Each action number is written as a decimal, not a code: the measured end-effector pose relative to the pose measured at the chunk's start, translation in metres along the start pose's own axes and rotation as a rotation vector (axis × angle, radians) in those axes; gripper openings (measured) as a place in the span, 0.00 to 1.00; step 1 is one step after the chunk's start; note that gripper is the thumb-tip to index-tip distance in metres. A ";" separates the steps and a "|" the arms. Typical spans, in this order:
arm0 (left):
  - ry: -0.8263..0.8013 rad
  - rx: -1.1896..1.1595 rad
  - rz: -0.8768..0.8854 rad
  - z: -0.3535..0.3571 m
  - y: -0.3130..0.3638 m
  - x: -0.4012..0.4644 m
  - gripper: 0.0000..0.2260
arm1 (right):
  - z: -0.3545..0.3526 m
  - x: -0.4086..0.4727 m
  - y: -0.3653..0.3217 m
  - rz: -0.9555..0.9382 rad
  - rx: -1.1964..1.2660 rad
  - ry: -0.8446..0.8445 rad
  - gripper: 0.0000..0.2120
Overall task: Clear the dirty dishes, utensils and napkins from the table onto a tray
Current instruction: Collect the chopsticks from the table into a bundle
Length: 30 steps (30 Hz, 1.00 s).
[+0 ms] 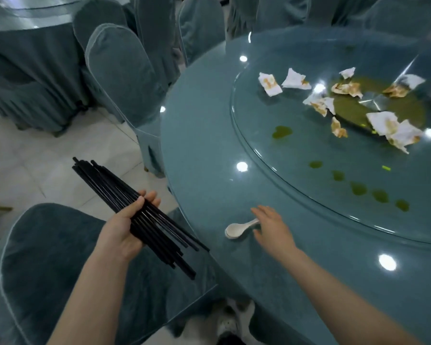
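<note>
A round teal table (209,150) fills the space ahead of and under the right hand (271,227), and a round glass turntable (259,150) lies on it, beyond that hand. A second covered table (23,58) stands far beyond the left hand (125,225). About six covered chairs show in full or in part: one chair (60,270) sits directly under the left hand, another chair (122,78) stands ahead of it, and the rest line the far edge of the view. On the turntable, well beyond the right hand, lie about nine crumpled stained napkins (270,83), spread around a large greenish spill (353,108); about eight smaller green drops trail back toward the right hand. The left hand, palm up beside the table edge, holds a bundle of black chopsticks (110,185) with the thumb curled over them; there are roughly a dozen sticks, too overlapped to count exactly. One white spoon (237,229) lies on the table just left of the right hand, whose fingers are spread and relaxed, touching the spoon's handle
</note>
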<state>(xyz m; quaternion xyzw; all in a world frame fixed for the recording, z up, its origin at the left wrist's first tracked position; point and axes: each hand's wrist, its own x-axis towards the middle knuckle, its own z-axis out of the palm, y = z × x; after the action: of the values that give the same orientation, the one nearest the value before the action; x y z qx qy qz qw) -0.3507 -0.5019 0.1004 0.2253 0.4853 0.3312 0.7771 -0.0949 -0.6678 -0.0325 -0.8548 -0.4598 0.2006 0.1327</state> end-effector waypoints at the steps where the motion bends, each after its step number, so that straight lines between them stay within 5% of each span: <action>1: 0.008 0.004 -0.003 0.002 -0.001 0.004 0.07 | 0.005 0.007 0.003 -0.017 -0.066 -0.017 0.27; 6: 0.036 0.022 -0.031 0.008 -0.008 0.020 0.08 | 0.027 0.020 0.016 -0.069 -0.164 -0.104 0.23; 12: 0.029 0.019 -0.055 0.007 -0.013 0.020 0.08 | 0.032 -0.009 0.024 -0.124 -0.113 0.025 0.10; 21: -0.186 0.041 -0.141 -0.008 -0.020 -0.007 0.08 | 0.051 -0.142 0.018 0.227 -0.061 0.062 0.12; 30: -0.475 0.225 -0.351 -0.030 -0.076 -0.080 0.09 | 0.078 -0.347 -0.021 0.630 0.009 0.283 0.12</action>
<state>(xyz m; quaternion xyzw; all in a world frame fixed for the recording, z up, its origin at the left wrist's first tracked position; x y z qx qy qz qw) -0.3803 -0.6110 0.0848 0.2939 0.3553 0.0745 0.8842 -0.3188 -0.9449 -0.0161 -0.9735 -0.1495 0.1131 0.1307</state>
